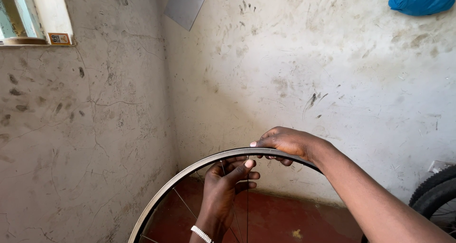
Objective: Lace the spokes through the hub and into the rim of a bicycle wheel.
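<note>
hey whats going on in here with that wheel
A person is holding a bare bicycle wheel rim upright in front of them, in the corner of a room with scuffed plaster walls and a red floor. Their right hand rests over the top of the rim, fingers curled around it. Their left hand, with a white bracelet at the wrist, reaches up inside the rim among the thin spokes. A knobbly black tyre shows at the right edge.

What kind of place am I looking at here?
Probably a small bicycle repair room: both hands, the left hand and the right hand, grip a bare spoked wheel rim, a knobbly tyre stands at right, and the plaster wall is smudged with grimy marks.
</note>
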